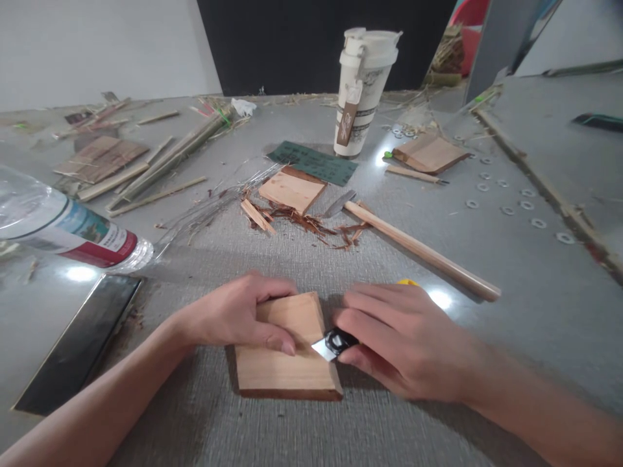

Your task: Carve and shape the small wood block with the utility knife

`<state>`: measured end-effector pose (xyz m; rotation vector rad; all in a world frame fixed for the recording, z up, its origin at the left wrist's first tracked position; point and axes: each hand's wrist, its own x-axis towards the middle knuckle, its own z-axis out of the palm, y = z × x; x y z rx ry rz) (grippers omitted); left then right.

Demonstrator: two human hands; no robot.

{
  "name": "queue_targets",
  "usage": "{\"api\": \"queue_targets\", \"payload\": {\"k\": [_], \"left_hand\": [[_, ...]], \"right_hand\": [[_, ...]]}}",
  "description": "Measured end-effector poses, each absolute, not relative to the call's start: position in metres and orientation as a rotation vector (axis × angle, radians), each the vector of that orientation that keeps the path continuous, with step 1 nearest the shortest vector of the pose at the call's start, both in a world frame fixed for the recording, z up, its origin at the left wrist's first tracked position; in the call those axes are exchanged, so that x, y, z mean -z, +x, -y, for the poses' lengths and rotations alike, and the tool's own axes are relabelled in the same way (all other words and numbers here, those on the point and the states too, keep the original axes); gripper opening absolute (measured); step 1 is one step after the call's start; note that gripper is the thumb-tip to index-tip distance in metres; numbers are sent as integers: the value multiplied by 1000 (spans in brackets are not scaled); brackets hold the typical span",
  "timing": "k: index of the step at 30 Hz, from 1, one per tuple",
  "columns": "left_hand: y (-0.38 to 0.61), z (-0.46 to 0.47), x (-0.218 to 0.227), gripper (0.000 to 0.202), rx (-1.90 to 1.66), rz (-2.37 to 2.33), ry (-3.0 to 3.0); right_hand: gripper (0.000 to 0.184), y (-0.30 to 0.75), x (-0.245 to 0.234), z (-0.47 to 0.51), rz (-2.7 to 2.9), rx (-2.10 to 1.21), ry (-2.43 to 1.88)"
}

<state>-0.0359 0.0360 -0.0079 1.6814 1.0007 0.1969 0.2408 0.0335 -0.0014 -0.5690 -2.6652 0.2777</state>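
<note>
A pale wooden block (pixel 287 373) with a darker bark-like front edge lies on the grey table right in front of me. My left hand (pixel 253 318) grips it from the left, thumb pressed on its top face and fingers over the far edge. In my right hand (pixel 399 337) is a utility knife (pixel 335 342) with a black body, its short blade pointing left over the block's right edge. Whether the blade touches the wood I cannot tell. A bit of yellow (pixel 409 282) shows behind my right hand.
Beyond lie a small wood piece (pixel 292 189) among brown shavings, green sandpaper (pixel 311 162) and a wooden-handled tool (pixel 423 250). A patterned cup (pixel 363 91) stands behind. At left are a plastic bottle (pixel 63 220) and a black phone-like slab (pixel 78 344); at right, several washers (pixel 507 211).
</note>
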Motion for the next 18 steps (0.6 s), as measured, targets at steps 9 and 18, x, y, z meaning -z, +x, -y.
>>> {"api": "queue_targets", "payload": {"k": [9, 18], "left_hand": [[-34, -36, 7, 45, -192, -992, 1660], [-33, -35, 4, 44, -173, -1013, 1627]], "right_hand": [[42, 244, 1, -36, 2683, -291, -561], [39, 245, 5, -41, 2666, -160, -556]]}}
